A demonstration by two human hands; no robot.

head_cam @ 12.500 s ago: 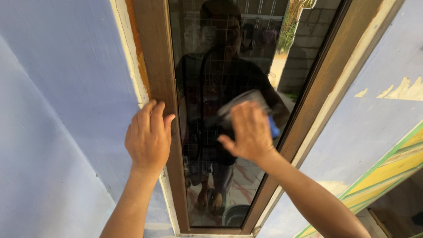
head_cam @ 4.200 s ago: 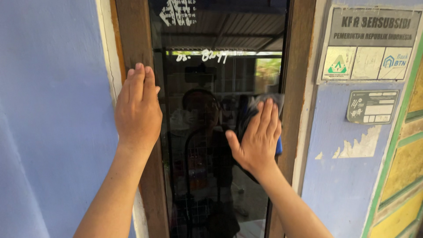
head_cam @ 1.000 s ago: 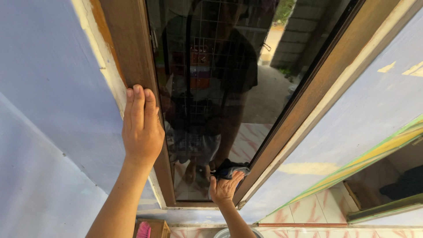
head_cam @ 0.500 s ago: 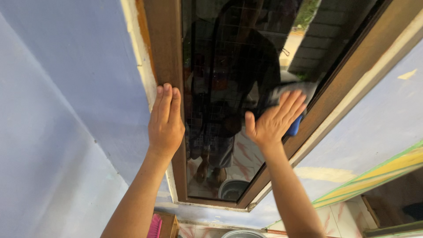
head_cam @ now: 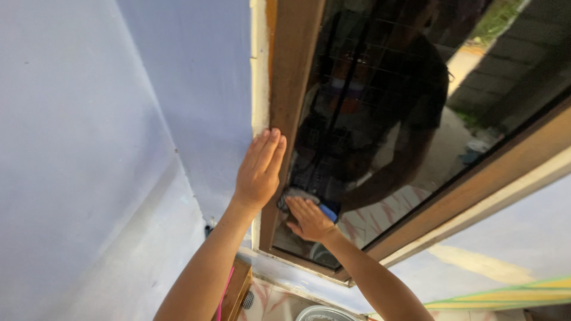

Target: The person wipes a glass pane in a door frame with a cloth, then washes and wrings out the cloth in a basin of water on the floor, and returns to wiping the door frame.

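Note:
A tall dark glass pane (head_cam: 416, 107) sits in a brown wooden frame (head_cam: 291, 77) set into a blue wall. My left hand (head_cam: 259, 169) lies flat, fingers together, on the frame's left post and holds nothing. My right hand (head_cam: 309, 219) presses a blue and grey cloth (head_cam: 326, 210) against the glass low down, near the frame's left post and close to my left hand. Only the cloth's edges show around my fingers. The glass reflects a person and a tiled floor.
The blue wall (head_cam: 119, 119) fills the left side. A yellow and green painted band (head_cam: 505, 294) runs at the lower right. Below the frame are a wooden box (head_cam: 238, 291), a pink brush handle (head_cam: 225, 288) and the rim of a grey basin (head_cam: 324, 313).
My right hand has carried the cloth down and to the left across the glass, from the right side to near the left post. My left hand stays on the frame.

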